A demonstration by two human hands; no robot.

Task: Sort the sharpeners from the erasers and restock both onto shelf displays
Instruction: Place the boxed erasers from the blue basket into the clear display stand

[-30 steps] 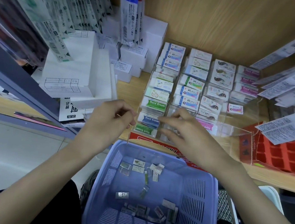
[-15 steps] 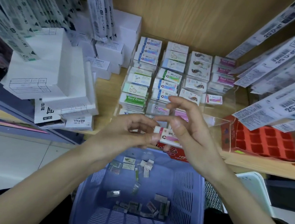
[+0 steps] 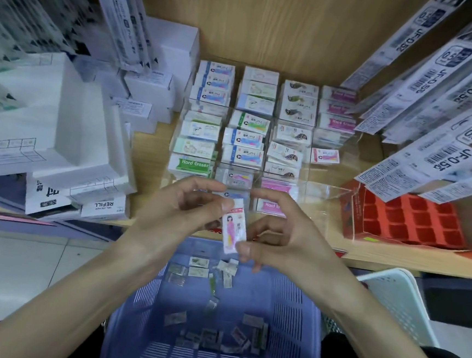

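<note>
The eraser [image 3: 234, 225] with the pink figure on its wrapper now stands on end between the two hands. Half a second ago it lay crosswise, and a second ago both hands were down at the front of the clear display [image 3: 322, 192] with no eraser showing. The left hand [image 3: 175, 210] pinches its top end between thumb and forefinger. The right hand [image 3: 286, 240] has its thumb clamped against the bottom corner, with the other fingers curled behind. The eraser hangs above the far edge of the blue basket [image 3: 291, 320], which sits at 6 o'clock with small packets [image 3: 206, 339] loose on its floor. The display is at 12 o'clock. The turn probably serves to read the label. A lone eraser of similar print [image 3: 325, 156] lies at 1 o'clock, a likely slot.
</note>
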